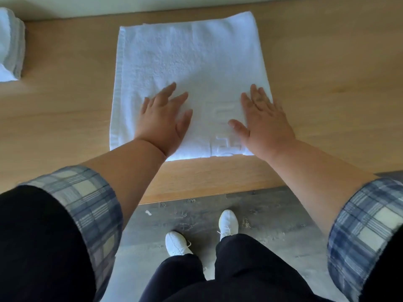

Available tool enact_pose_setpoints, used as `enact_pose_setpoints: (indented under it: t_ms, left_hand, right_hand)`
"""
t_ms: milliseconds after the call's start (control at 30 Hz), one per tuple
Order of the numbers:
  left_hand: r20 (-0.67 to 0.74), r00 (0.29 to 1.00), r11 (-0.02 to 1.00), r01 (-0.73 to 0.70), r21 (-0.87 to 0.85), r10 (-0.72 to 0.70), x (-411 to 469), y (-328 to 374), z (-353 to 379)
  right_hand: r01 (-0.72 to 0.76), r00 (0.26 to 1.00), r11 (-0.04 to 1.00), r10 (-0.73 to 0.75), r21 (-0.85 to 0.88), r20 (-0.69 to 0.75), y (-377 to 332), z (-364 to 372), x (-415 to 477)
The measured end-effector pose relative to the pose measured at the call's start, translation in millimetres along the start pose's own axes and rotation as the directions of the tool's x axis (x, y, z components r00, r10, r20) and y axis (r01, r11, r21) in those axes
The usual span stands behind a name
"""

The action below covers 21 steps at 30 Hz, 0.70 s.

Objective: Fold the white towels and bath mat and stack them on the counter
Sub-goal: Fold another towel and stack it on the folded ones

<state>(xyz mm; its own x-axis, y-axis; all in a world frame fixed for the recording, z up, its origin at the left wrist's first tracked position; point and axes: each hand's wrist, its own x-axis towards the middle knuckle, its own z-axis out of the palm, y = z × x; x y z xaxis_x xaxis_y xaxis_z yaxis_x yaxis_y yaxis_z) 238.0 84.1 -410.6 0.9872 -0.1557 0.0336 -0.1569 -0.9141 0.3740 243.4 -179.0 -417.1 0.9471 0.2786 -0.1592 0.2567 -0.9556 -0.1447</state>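
A white bath mat [185,62] with a raised woven pattern lies folded flat on the wooden counter [327,73], its near edge close to the counter's front. My left hand [163,120] rests palm down on its near left part, fingers spread. My right hand [261,120] lies flat on its near right part, fingers spread, close to the mat's right edge. Neither hand grips anything. A stack of folded white towels [11,44] sits at the counter's far left, partly cut off by the frame edge.
The counter's front edge [207,192] runs across the middle of the view. Below it is a grey floor [272,214] with my white shoes [227,221]. A pale wall [196,3] borders the counter's back.
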Motion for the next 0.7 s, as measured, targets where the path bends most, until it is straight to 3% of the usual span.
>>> enact_pose_setpoints:
  t_ms: [33,100,167,300,467,700]
  left_hand:
    - [0.003,0.998,0.998,-0.064,-0.015,0.064,-10,-5,-3]
    - [0.130,0.974,0.973,-0.200,0.113,0.185,-31,-20,-6]
    - [0.265,0.945,0.922,-0.265,0.284,0.190,-54,-43,-4]
    - [0.206,0.973,0.923,-0.168,0.346,0.100,-70,-80,-9]
    - [0.210,0.977,0.873,-0.122,0.473,0.023,-71,-76,-19]
    - [0.227,0.970,0.898,-0.027,0.439,-0.082,-94,-63,-46]
  right_hand:
    - [0.071,0.997,0.997,-0.072,-0.023,-0.022,4,3,-11]
    - [0.162,0.986,0.985,-0.163,-0.055,-0.025,13,11,-32]
    - [0.153,0.987,0.988,-0.154,-0.029,-0.053,22,17,-45]
    - [0.154,0.980,0.986,-0.161,-0.067,-0.120,29,13,-44]
    - [0.142,0.985,0.964,-0.160,-0.225,-0.066,22,1,-37]
    - [0.057,0.998,0.995,-0.056,-0.077,0.018,24,-23,-61]
